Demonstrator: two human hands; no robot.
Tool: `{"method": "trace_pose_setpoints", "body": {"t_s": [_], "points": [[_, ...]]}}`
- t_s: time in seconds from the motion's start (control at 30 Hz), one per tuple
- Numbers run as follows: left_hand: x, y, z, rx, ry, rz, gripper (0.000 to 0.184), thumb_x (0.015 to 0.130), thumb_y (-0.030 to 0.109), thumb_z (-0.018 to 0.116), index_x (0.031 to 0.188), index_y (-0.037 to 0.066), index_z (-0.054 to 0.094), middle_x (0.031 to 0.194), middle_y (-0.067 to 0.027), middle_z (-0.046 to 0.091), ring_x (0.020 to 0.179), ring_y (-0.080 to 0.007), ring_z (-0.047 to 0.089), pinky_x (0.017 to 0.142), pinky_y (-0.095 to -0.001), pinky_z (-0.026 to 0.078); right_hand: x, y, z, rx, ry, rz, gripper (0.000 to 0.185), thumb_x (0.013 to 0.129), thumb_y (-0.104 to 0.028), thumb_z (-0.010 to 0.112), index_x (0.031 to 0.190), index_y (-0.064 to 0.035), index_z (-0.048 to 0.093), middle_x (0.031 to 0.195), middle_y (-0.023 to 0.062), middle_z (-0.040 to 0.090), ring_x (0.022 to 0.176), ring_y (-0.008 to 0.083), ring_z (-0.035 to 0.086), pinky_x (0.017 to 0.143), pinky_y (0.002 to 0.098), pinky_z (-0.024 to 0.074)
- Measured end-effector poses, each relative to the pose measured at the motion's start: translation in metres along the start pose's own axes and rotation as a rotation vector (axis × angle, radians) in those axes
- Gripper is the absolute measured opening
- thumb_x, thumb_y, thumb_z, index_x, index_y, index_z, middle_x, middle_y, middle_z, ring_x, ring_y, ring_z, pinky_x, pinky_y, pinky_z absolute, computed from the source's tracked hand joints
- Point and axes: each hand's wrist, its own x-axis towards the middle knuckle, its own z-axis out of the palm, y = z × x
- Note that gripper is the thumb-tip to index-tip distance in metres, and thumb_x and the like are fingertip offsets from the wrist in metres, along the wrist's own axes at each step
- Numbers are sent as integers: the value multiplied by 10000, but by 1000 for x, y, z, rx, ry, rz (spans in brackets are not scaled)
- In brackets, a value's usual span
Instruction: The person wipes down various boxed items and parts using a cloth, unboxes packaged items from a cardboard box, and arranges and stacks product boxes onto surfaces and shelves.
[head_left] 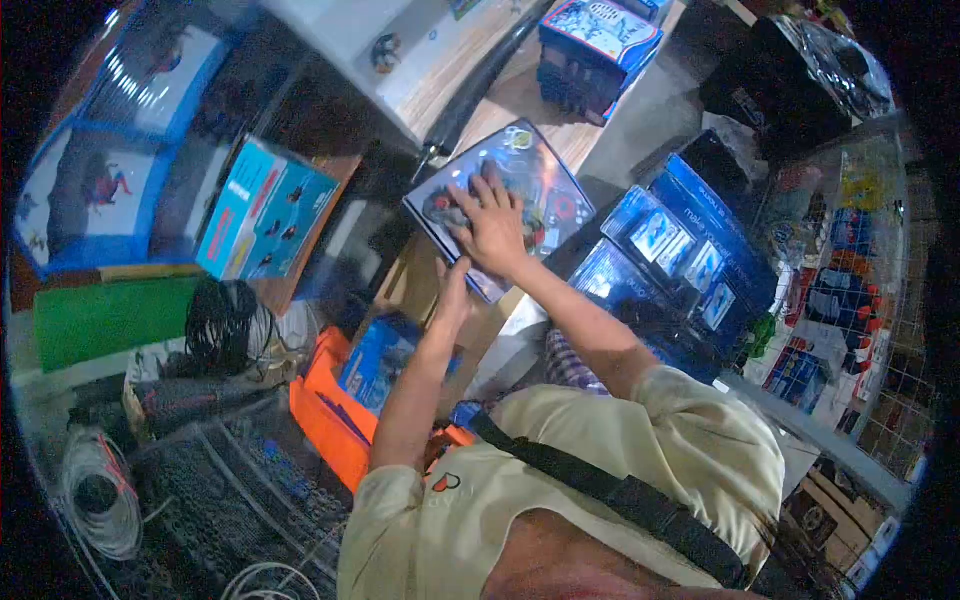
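A flat, shiny printed box with dark sides is tilted in front of me, close to the edge of a wood-grain surface. My right hand lies flat across its picture lid with the fingers spread. At the box's near left corner, my left hand grips the edge; the thumb shows, while the other fingers are hidden. Below the left hand stands an open cardboard carton with a blue printed package beside my left forearm.
A blue-and-white box stands on the wood-grain surface. Large blue cartons are stacked on the right, before a wire rack. Leftward are a teal box, an orange item, black cable and a white cable coil.
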Motion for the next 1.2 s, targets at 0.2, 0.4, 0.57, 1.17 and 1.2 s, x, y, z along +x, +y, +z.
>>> {"method": "trace_pose_setpoints", "body": {"t_s": [0.2, 0.4, 0.57, 1.17, 1.2], "points": [[-85, 85, -58, 211, -15, 108, 442, 805, 107, 608, 1212, 48, 443, 1121, -75, 535, 1006, -185, 528, 861, -324, 432, 13, 10, -7, -149, 24, 189, 492, 752, -326, 612, 1213, -188, 508, 1229, 114, 485, 1114, 337, 455, 891, 487, 378], [-136, 117, -151, 114, 35, -108, 449, 857, 332, 562, 1213, 78, 464, 1137, -68, 551, 981, -209, 567, 703, -358, 527, -58, 77, 20, 809, -284, 588, 383, 843, -336, 570, 1061, -21, 586, 858, 84, 627, 768, 150, 569, 693, 284, 452], [-154, 109, -203, -79, 103, -46, 443, 867, 347, 559, 1213, 82, 479, 1185, -51, 523, 1053, -199, 514, 884, -373, 434, -145, 12, -11, 1300, -721, 1018, 547, 878, -522, 442, 1091, -39, 583, 951, 103, 646, 796, 210, 623, 685, 301, 507], [-173, 21, -309, 14, 313, -313, 460, 799, 441, 631, 1119, 126, 532, 943, -25, 572, 702, -153, 560, 564, -304, 483, -193, -54, 44, 1158, -793, 1232, 475, 766, -425, 652, 1021, -29, 589, 856, 76, 637, 693, 181, 606, 601, 314, 505], [-180, 30, -293, -2, 339, -332, 444, 808, 420, 628, 1124, 123, 533, 948, -24, 578, 706, -158, 563, 589, -306, 481, -195, -49, 50, 1165, -792, 1214, 475, 766, -425, 652, 1021, -29, 589, 856, 76, 637, 693, 181, 606, 601, 314, 505]]}}
